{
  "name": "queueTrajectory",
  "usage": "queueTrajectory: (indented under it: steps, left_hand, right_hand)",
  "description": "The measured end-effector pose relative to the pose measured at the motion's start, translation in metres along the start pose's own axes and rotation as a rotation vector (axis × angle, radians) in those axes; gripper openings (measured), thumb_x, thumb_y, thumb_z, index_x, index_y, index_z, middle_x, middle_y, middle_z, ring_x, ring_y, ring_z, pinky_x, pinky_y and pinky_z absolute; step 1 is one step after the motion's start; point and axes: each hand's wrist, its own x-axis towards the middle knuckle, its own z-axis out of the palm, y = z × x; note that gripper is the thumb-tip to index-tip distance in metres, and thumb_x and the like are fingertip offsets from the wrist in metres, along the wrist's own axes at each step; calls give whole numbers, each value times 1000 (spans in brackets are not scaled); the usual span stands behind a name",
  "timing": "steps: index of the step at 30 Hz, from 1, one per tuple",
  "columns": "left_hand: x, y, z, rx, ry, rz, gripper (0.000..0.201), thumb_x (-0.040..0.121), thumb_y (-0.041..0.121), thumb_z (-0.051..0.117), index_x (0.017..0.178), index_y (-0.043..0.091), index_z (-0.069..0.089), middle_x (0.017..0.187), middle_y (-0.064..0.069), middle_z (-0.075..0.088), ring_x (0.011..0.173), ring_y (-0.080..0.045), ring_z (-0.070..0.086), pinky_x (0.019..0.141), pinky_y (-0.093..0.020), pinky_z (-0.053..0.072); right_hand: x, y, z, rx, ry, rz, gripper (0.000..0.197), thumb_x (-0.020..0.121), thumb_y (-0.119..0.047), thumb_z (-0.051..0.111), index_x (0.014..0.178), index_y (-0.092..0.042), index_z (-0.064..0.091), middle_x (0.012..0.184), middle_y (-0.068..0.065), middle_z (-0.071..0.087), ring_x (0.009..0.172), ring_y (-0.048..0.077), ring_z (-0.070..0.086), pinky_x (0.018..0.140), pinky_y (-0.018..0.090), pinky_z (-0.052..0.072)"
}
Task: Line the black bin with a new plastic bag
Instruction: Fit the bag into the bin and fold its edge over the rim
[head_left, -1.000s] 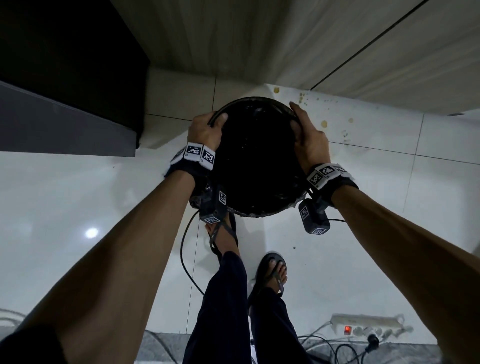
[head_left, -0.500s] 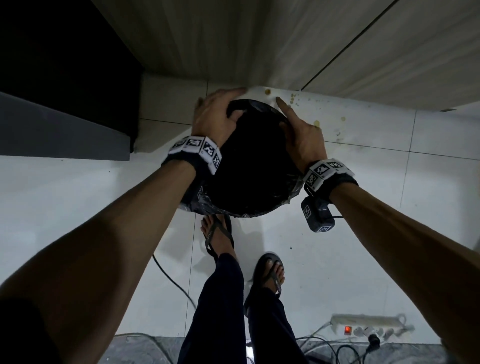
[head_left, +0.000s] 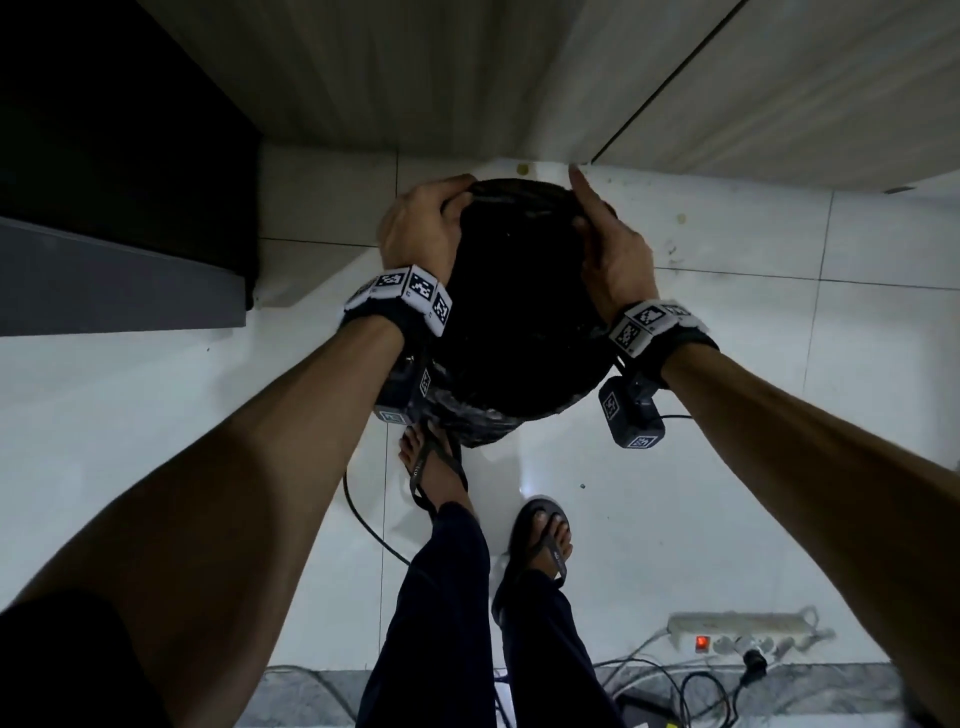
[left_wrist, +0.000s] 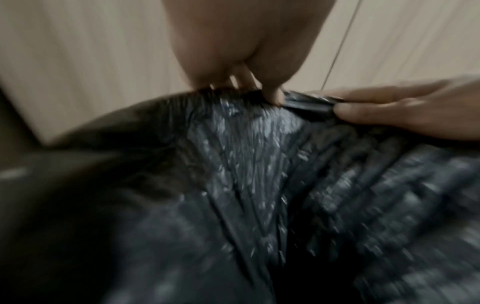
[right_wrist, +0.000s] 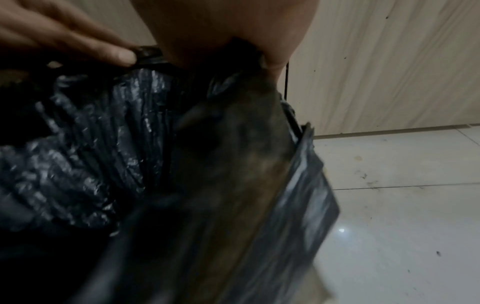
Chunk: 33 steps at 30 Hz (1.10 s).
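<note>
While the bin (head_left: 514, 312) stands on the floor tiles (head_left: 727, 493) by the cupboard (head_left: 571, 78), we see both hands at its far rim. Left hand (head_left: 423, 228) and right hand (head_left: 613, 254) each pinch the bag (left_wrist: 246, 144) there, fingers curled.

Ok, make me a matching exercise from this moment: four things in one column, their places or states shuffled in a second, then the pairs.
Things:
1. left hand
2. right hand
3. power strip
4. plastic bag

Places or states:
A. lies on the floor, red switch lit
B. crinkled, drapes inside the bin
C. grips the far rim, left side
D. grips the far rim, right side

Pairs: 1-C, 2-D, 3-A, 4-B
</note>
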Motion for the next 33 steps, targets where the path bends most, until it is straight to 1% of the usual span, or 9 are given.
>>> queueTrajectory:
  steps: [3, 5, 10, 14, 17, 20, 23, 27, 33]
  left_hand:
    - [0, -3, 0, -43, 34, -95, 28, 94, 32, 50, 117, 31, 66, 118, 2, 70, 110, -18, 63, 94, -25, 49]
    - [1, -6, 0, -66, 37, -125, 28, 93, 32, 51, 117, 32, 66, 119, 2, 70, 109, -18, 64, 93, -26, 50]
    - [-10, -12, -1, -135, -19, -144, 33, 96, 20, 46, 126, 22, 61, 125, -2, 66, 115, -20, 60, 91, -14, 40]
    - [-45, -16, -5, -118, -39, -227, 58, 92, 17, 51, 145, 30, 31, 144, -3, 49, 130, -23, 47, 107, -30, 38]
    - [-77, -19, -10, -66, -70, -270, 82, 85, 11, 58, 150, 34, 12, 150, -5, 40, 135, -28, 41, 111, -43, 36]
    - [-105, -23, -12, -4, -94, -335, 92, 81, 11, 60, 150, 37, 5, 148, -8, 39, 130, -35, 44, 105, -50, 41]
    - [-126, -23, -11, -29, -131, -458, 93, 84, 20, 64, 150, 36, 0, 146, -16, 37, 123, -40, 49, 100, -50, 44]
    - [-134, -19, -7, -167, -152, -554, 91, 88, 15, 60, 150, 35, -5, 135, -19, 53, 113, -38, 59, 97, -45, 50]
    - [-122, -21, -20, -142, -58, -531, 90, 87, 12, 56, 150, 36, -3, 118, -21, 63, 104, -38, 62, 97, -44, 50]
  right_hand:
    - [-11, 9, -1, 37, 64, 94, 69, 90, -9, 38, 148, -44, 24, 85, 13, 69, 72, 31, 63, 69, 39, 51]
    - [-15, 14, 2, 68, 69, 151, 64, 92, -16, 39, 146, -46, 25, 98, 19, 71, 81, 37, 65, 76, 42, 54]
    - [-19, 19, 4, 82, 100, 210, 48, 96, -28, 34, 143, -39, 36, 122, 12, 66, 107, 38, 61, 90, 42, 49]
    - [-42, 22, 2, 97, 122, 228, 56, 99, -26, 38, 150, -37, 19, 100, 12, 67, 86, 33, 63, 71, 34, 43]
    - [-62, 23, 0, 39, 59, 153, 68, 96, -23, 41, 152, -39, 6, 99, 12, 67, 76, 28, 59, 67, 34, 42]
    - [-73, 29, -2, 31, 27, 163, 71, 95, -21, 43, 153, -36, 4, 91, 17, 68, 74, 34, 61, 64, 37, 46]
    - [-84, 28, -3, 69, -13, 206, 72, 97, -24, 44, 152, -39, 0, 104, 23, 69, 85, 44, 64, 76, 45, 54]
    - [-87, 20, -6, 131, -61, 255, 82, 91, -9, 44, 151, -42, -3, 106, 26, 67, 87, 44, 64, 82, 50, 55]
    - [-70, -2, -5, 114, -32, 194, 87, 84, -1, 44, 152, -39, 5, 104, 24, 69, 85, 37, 65, 79, 35, 53]
